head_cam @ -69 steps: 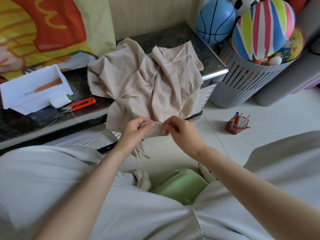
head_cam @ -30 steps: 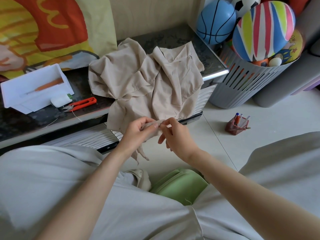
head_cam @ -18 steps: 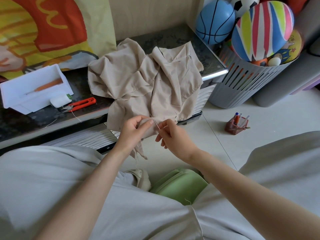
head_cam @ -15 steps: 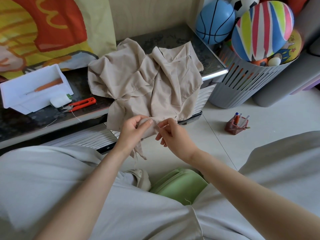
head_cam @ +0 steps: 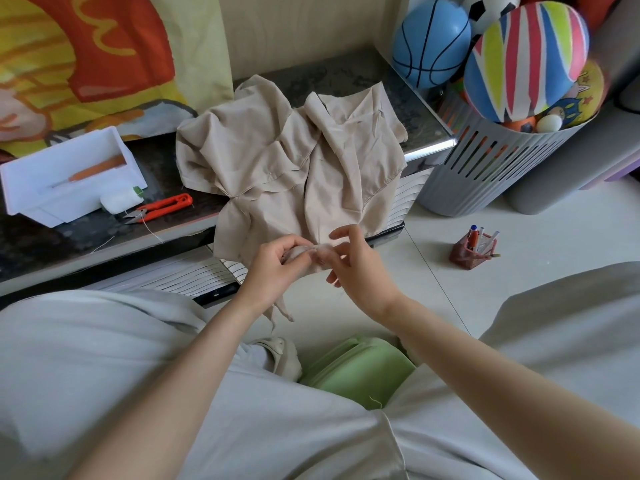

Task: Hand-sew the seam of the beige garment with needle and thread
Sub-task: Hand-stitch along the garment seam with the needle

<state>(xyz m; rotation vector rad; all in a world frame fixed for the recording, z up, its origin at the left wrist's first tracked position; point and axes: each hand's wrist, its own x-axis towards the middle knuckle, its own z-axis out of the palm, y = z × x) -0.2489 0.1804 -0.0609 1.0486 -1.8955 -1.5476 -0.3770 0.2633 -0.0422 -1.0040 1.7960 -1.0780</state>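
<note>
The beige garment (head_cam: 294,161) lies crumpled on the dark low table (head_cam: 62,233), its lower edge hanging off the front. My left hand (head_cam: 277,268) grips a bunched fold of that hanging edge between thumb and fingers. My right hand (head_cam: 353,265) meets it from the right, thumb and forefinger pinched at the fold, the other fingers spread upward. The needle and thread are too small to make out between the fingertips.
A white tray (head_cam: 69,174), a white thread spool (head_cam: 119,202) and red snips (head_cam: 162,206) lie left on the table. A grey basket of balls (head_cam: 485,171) stands at the right, a small pen holder (head_cam: 472,252) on the floor, a green stool (head_cam: 360,372) between my knees.
My right hand has closed in on the fold again, fingertips against the cloth and upper fingers raised. My left hand keeps its hold on the fabric and has barely shifted.
</note>
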